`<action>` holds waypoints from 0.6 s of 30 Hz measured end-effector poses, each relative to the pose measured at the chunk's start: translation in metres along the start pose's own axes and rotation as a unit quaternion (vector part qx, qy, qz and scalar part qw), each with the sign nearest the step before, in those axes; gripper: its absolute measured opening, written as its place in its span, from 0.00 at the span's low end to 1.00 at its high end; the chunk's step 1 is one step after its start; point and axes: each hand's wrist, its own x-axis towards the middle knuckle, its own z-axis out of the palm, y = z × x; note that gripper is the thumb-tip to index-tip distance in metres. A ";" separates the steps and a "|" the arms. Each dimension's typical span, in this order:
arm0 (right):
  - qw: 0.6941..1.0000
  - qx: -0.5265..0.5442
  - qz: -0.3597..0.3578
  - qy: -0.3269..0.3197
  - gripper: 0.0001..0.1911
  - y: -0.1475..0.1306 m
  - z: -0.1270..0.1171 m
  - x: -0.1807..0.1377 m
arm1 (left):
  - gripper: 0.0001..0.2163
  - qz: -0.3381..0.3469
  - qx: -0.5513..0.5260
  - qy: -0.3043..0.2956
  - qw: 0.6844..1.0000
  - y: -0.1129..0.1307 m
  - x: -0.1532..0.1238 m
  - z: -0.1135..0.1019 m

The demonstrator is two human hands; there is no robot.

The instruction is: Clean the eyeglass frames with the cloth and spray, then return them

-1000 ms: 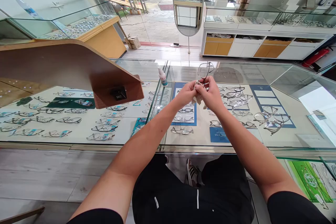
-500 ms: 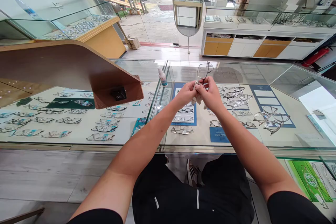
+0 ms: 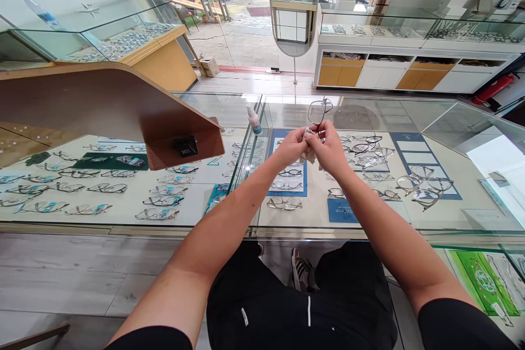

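A pair of thin-rimmed eyeglasses (image 3: 320, 112) sticks up above my closed fingers, one lens showing and the rest hidden. My right hand (image 3: 328, 149) is shut on the lower part of the frame. My left hand (image 3: 293, 146) presses against it, closed on a pale, crumpled cloth (image 3: 309, 156) bunched between both hands. Both hands are over the glass display counter (image 3: 283, 220). To their left stands a small white spray bottle (image 3: 254, 120) with a blue-and-red label.
Under the glass lie rows of spectacle frames (image 3: 285, 204). Several loose glasses (image 3: 426, 185) sit to the right. A brown wooden panel (image 3: 82, 101) juts in from the left with a small black box (image 3: 185, 146) on it. An oval mirror (image 3: 293, 22) stands beyond the counter.
The eyeglasses and the cloth have shifted very slightly in my fingers. Both hands stay in nearly the same place.
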 end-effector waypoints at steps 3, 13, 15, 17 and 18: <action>1.000 -0.008 0.000 0.000 0.12 -0.001 0.000 0.000 | 0.15 -0.006 0.000 0.005 1.000 -0.001 0.001 0.000; 0.999 -0.035 0.032 -0.010 0.13 -0.007 -0.001 -0.002 | 0.14 -0.026 0.002 0.011 1.000 -0.008 0.002 -0.001; 0.998 -0.041 0.040 -0.014 0.13 -0.007 -0.001 -0.002 | 0.13 -0.026 0.008 0.011 1.000 -0.009 0.003 -0.001; 0.997 -0.049 0.048 -0.019 0.13 -0.008 -0.001 -0.002 | 0.12 -0.023 0.017 0.010 1.000 -0.009 0.003 -0.001; 0.997 -0.054 0.052 -0.022 0.13 -0.009 -0.001 -0.002 | 0.11 -0.022 0.023 0.010 0.999 -0.009 0.003 -0.001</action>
